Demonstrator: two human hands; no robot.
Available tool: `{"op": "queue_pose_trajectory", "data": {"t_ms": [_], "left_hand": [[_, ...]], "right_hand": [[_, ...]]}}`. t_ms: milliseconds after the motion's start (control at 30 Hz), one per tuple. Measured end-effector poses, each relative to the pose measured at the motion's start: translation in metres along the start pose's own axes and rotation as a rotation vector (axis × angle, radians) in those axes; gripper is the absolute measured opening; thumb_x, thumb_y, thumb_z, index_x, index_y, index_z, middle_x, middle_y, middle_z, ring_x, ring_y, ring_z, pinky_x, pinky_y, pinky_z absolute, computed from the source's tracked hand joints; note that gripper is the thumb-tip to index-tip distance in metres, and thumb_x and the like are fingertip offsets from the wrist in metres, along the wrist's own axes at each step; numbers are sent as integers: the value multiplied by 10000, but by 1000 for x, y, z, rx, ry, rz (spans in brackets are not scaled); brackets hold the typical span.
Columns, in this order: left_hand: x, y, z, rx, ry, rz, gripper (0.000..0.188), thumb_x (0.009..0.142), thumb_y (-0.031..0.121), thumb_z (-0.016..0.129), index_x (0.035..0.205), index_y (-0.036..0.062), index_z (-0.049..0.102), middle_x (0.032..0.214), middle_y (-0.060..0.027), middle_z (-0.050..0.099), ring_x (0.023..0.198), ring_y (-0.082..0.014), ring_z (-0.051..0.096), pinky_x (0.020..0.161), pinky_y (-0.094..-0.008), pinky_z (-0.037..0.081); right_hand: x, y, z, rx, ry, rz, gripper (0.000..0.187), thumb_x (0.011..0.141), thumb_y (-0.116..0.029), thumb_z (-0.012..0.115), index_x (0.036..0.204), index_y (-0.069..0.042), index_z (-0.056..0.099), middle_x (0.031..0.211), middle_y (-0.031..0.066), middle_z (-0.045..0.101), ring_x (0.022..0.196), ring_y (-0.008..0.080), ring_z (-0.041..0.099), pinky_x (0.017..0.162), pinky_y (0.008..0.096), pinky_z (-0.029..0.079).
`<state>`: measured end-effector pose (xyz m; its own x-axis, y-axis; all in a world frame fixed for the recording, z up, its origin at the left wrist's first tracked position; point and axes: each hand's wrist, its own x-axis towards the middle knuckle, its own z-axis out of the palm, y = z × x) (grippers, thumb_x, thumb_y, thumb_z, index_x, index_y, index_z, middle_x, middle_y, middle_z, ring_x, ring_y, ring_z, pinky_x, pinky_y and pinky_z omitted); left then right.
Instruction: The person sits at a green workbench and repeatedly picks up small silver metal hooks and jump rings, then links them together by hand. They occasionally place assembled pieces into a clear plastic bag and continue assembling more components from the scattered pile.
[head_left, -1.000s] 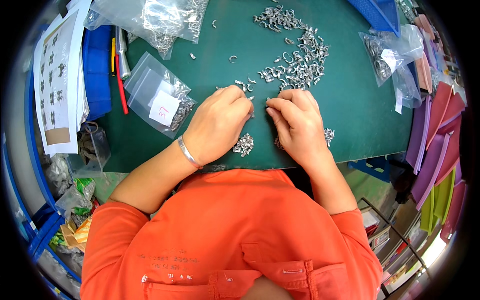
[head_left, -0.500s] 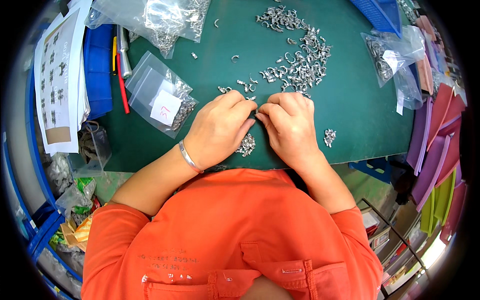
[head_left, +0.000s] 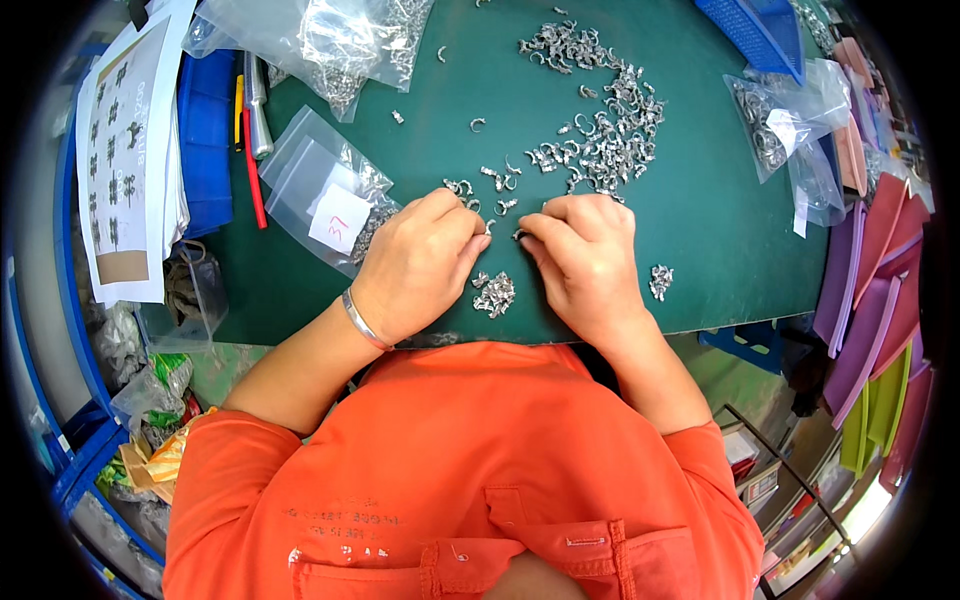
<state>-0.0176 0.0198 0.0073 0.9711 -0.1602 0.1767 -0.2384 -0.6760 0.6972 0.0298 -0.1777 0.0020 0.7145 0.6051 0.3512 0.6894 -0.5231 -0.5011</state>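
My left hand (head_left: 422, 268) pinches a small curved silver metal piece (head_left: 488, 228) between thumb and forefinger. Across a narrow gap, my right hand (head_left: 588, 258) is closed on a tiny piece (head_left: 519, 235) that looks dark; its kind is too small to tell. Both hands hover low over the green tabletop (head_left: 720, 270). Between my wrists lies a small heap of silver metal pieces (head_left: 494, 294). Just beyond my fingertips are several loose curved pieces (head_left: 500, 180). A larger spread of open-ring silver pieces (head_left: 610, 130) reaches toward the far side.
A clear bag with a white label (head_left: 338, 218) lies left of my left hand, near a red pen (head_left: 254, 170) and a blue bin (head_left: 207, 140). Bigger bags of metal parts (head_left: 350, 45) sit beyond. Right of my right hand is a tiny cluster (head_left: 661, 282); a blue basket (head_left: 765, 30) stands far right.
My hands, which met at the fingertips, have drawn apart. The left moved left and slightly nearer to me. A small piece now shows at each hand's fingertips.
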Motion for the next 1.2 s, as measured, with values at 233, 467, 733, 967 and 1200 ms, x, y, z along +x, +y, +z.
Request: {"op": "queue_pose_trajectory", "data": {"t_ms": [233, 467, 733, 967, 1200], "left_hand": [[-2, -6, -3, -54, 36, 1, 116, 797, -30, 687, 896, 5, 638, 842, -121, 575, 774, -307, 604, 675, -364, 497], [4, -5, 9, 8, -23, 95, 155, 751, -52, 692, 877, 13, 629, 880, -117, 584, 797, -301, 596, 693, -367, 495], [1, 1, 11, -212, -13, 37, 118, 796, -41, 689, 892, 3, 636, 897, -107, 637, 779, -251, 627, 676, -326, 507], [3, 11, 14, -348, -2, 7, 110, 804, -47, 697, 902, -2, 678, 894, -111, 677, 753, -210, 658, 650, -289, 524], [13, 24, 35, -323, 46, 196, 233, 767, -56, 728, 982, 16, 675, 880, -101, 668, 743, -199, 666, 626, -291, 537]], "right_hand": [[-2, 2, 4, 67, 78, -32, 136, 754, -11, 694, 849, -78, 624, 870, 32, 632, 800, 227, 587, 743, 352, 413], [-12, -4, 2, 474, 120, 197, 197, 738, 75, 722, 860, -33, 612, 841, 73, 672, 768, 246, 643, 671, 322, 514], [-18, -5, -8, 404, 119, 187, 184, 753, 93, 714, 900, -11, 677, 858, 99, 670, 768, 231, 649, 661, 302, 526], [-41, 21, -30, 457, 217, 408, 155, 769, 107, 673, 876, -2, 694, 901, 107, 674, 824, 192, 663, 716, 280, 529], [-57, 9, -25, 598, 191, 447, 150, 773, 112, 686, 854, 3, 621, 911, 97, 664, 837, 172, 660, 736, 275, 536]]}}
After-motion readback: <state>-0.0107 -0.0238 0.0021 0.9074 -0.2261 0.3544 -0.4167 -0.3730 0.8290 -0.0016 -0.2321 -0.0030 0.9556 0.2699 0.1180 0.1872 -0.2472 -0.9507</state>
